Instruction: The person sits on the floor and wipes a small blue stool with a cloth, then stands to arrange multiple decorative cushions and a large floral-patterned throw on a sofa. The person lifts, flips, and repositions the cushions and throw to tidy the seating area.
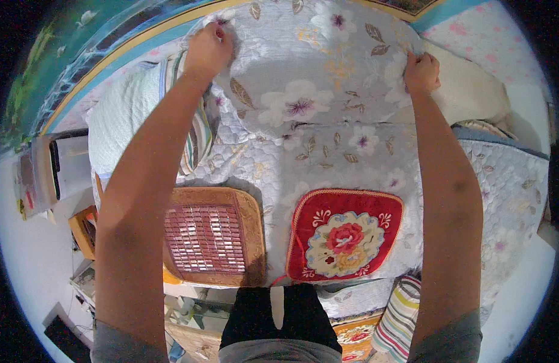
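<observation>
**Both hands pinching the far edge of a floral quilt on a bed**

Head view: the left hand (208,49) is closed on the far left corner of the grey floral quilt (309,103), fingers curled tight around the fabric. The right hand (421,72) is clamped the same way on the far right edge. Both arms are stretched out straight, well apart, so the quilt's edge is held taut between them; judging by that, the wide grip keeps the cloth flat and even. The quilt lies spread over the bed, its far part doubled into a puffy fold between the hands and the rest running down toward the person.

Two seat cushions sit on the near part of the quilt, side by side and just apart: a tan woven cushion (214,237) with a pink tiled centre on the left, partly hidden by the left forearm, and a red cushion (344,237) with a rose pattern on the right. A pale quilted pillow (119,124) with a striped cloth rests beside the left arm. A cream pillow (473,91) lies just beyond the right hand.

Packages and signs: a white boxy item (68,166) with a dark side stands at far left, off the bed; its labels are too small to tell. A blue-green scenic picture (68,48) covers the wall at top left.
</observation>
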